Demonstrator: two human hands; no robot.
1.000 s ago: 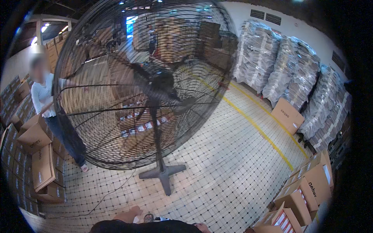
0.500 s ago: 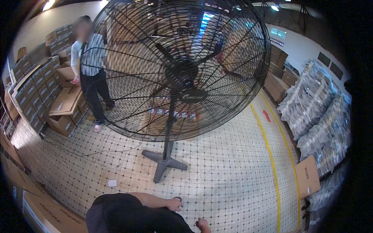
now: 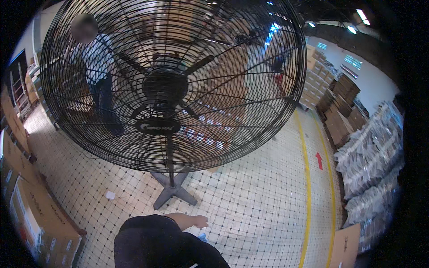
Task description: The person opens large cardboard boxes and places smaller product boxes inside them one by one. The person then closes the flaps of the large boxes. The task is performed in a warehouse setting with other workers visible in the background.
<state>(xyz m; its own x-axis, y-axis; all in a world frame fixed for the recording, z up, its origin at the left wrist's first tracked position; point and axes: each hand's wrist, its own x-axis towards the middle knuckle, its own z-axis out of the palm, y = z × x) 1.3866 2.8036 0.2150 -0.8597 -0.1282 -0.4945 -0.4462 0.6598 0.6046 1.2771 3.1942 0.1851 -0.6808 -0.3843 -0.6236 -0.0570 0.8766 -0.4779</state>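
My left hand (image 3: 201,221) reaches out from a black sleeve (image 3: 152,236) near the lower edge, above the tiled floor. Its fingers look curled in, and what they hold, if anything, is too small to make out. A small blue patch (image 3: 202,237) shows just below the hand, beside the black clothing; its kind is unclear. My right hand is out of view. Ahead of me stands a large black pedestal fan (image 3: 166,87), its round wire cage filling the upper middle. The fan's cross-shaped foot (image 3: 174,192) rests on the floor a little beyond my left hand.
Behind the cage stands another person (image 3: 99,62). Brown cartons (image 3: 42,214) line the left side. Wrapped grey stacks (image 3: 368,156) and a cardboard sheet (image 3: 346,245) border the right, beside yellow floor lines (image 3: 308,178) and a red arrow (image 3: 319,161). A white paper scrap (image 3: 110,195) lies on the floor.
The view has shifted, and the fan now sits farther left and looks larger. My right hand has left the picture. The other person now shows through the fan cage.
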